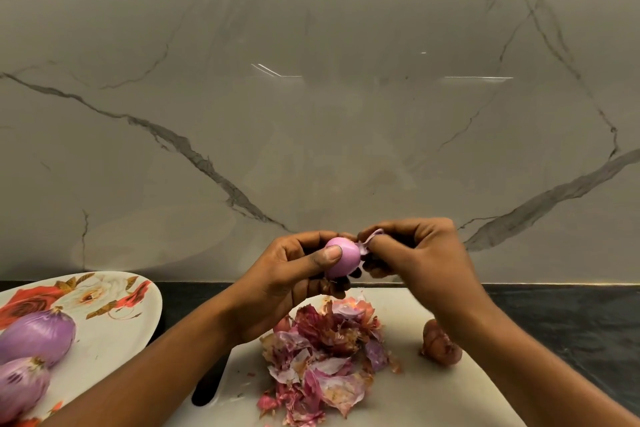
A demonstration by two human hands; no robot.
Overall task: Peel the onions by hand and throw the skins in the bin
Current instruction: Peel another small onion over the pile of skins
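My left hand (294, 274) grips a small pink onion (343, 262) above the white cutting board (415, 392), thumb pressed on its near side. My right hand (415, 253) pinches a pale strip of skin (374, 236) that still hangs from the onion's right end. A heap of red and pink onion skins (322, 357) lies on the board below the hands. One unpeeled brown onion (440, 343) rests on the board to the right of the heap. No bin is in view.
A floral plate (114, 302) at the left carries two peeled purple onions (34, 336). The board lies on a dark countertop (571, 322) against a marbled grey wall (311, 114). A dark handle slot (207, 388) shows at the board's left edge.
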